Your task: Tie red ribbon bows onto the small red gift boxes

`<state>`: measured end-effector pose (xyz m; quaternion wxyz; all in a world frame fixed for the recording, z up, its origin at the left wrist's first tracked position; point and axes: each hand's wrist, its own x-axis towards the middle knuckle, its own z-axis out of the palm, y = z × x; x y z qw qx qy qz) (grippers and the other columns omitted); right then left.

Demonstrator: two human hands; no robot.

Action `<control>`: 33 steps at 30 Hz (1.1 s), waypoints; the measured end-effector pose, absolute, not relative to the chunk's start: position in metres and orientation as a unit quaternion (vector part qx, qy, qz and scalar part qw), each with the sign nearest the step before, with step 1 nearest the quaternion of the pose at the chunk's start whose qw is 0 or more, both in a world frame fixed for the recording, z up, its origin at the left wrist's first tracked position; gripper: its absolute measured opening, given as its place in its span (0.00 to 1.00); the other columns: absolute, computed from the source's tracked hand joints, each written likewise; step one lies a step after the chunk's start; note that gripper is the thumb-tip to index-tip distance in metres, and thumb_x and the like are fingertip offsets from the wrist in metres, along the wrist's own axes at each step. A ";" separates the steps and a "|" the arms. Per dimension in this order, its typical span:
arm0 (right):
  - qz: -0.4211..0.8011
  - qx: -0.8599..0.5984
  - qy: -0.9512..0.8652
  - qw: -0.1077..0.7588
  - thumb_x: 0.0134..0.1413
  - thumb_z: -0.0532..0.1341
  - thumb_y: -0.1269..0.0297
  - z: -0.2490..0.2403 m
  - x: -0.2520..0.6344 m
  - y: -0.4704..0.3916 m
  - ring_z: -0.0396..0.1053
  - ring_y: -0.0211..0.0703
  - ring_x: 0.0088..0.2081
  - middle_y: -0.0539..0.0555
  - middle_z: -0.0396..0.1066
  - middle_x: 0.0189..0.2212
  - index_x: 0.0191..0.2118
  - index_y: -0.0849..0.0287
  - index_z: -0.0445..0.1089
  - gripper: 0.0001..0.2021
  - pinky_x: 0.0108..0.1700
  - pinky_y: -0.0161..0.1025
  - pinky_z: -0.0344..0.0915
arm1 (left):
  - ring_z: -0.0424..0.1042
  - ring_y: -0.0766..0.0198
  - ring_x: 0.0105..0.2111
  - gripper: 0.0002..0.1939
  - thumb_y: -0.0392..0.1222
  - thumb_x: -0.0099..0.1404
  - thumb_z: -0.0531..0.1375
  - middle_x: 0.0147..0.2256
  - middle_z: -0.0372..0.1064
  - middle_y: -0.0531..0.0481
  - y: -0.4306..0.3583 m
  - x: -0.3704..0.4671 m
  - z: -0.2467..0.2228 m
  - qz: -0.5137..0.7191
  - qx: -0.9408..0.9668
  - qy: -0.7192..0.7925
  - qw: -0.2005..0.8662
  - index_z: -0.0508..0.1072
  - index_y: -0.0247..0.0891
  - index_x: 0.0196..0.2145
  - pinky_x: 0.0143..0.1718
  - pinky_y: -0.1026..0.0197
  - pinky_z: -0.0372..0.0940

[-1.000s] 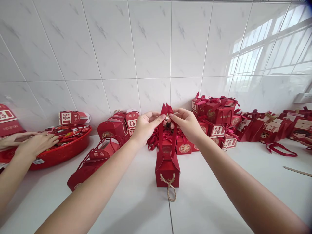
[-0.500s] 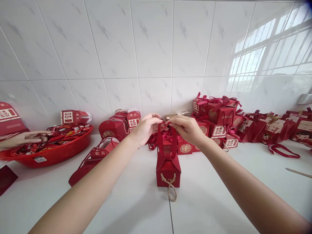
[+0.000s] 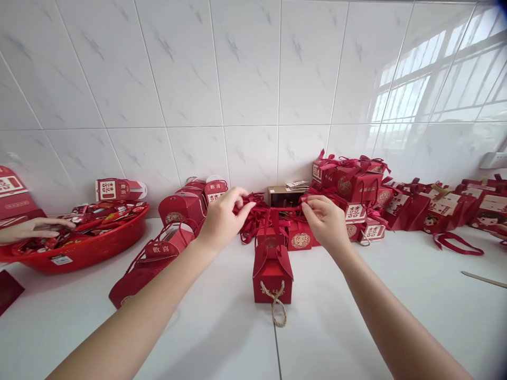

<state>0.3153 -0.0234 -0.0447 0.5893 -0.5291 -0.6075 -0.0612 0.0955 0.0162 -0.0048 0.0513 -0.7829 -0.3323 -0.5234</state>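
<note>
A small red gift box point(image 3: 272, 272) stands upright on the white table, with a twisted beige rope loop point(image 3: 279, 311) hanging at its front. Red ribbon point(image 3: 283, 209) rises from the box top and stretches sideways between my hands. My left hand point(image 3: 226, 216), up and left of the box, pinches one side of the ribbon. On the other side, my right hand point(image 3: 324, 215) pinches the ribbon between thumb and fingers. Loose red ribbons point(image 3: 249, 224) lie behind the box, partly hidden by my left hand.
A red basin point(image 3: 99, 243) of wrapped sweets is at left, another person's hand point(image 3: 37, 230) over it. Red boxes point(image 3: 174, 211) stand left of centre; stacked boxes point(image 3: 352, 184) and red bags point(image 3: 439, 206) stand at right. An open brown box point(image 3: 277, 197) is behind.
My hands have moved apart from above the box, drawing the ribbon out sideways between them. The brown box behind now shows more.
</note>
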 end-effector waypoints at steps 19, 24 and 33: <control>0.093 -0.704 -0.613 0.347 0.58 0.51 0.54 -0.117 0.355 -0.053 0.69 0.51 0.45 0.61 0.72 0.45 0.43 0.60 0.72 0.18 0.43 0.42 0.65 | 0.68 0.56 0.40 0.04 0.41 0.57 0.56 0.36 0.69 0.48 0.017 0.052 -0.110 -0.337 -0.814 -0.443 -0.170 0.68 0.41 0.31 0.46 0.54 0.62; 0.199 -0.564 -0.725 0.341 0.51 0.58 0.44 -0.114 0.306 -0.049 0.69 0.48 0.48 0.58 0.63 0.55 0.57 0.53 0.63 0.30 0.45 0.42 0.68 | 0.70 0.59 0.42 0.07 0.43 0.57 0.57 0.38 0.69 0.48 0.014 0.094 -0.120 -0.365 -0.767 -0.441 -0.291 0.65 0.40 0.34 0.45 0.56 0.65; 0.151 -0.534 -0.766 0.325 0.52 0.60 0.51 -0.114 0.297 -0.039 0.66 0.51 0.51 0.58 0.65 0.54 0.59 0.54 0.60 0.29 0.49 0.46 0.65 | 0.66 0.59 0.44 0.11 0.41 0.54 0.58 0.40 0.65 0.49 0.011 0.102 -0.127 -0.389 -0.703 -0.453 -0.387 0.61 0.41 0.35 0.45 0.58 0.62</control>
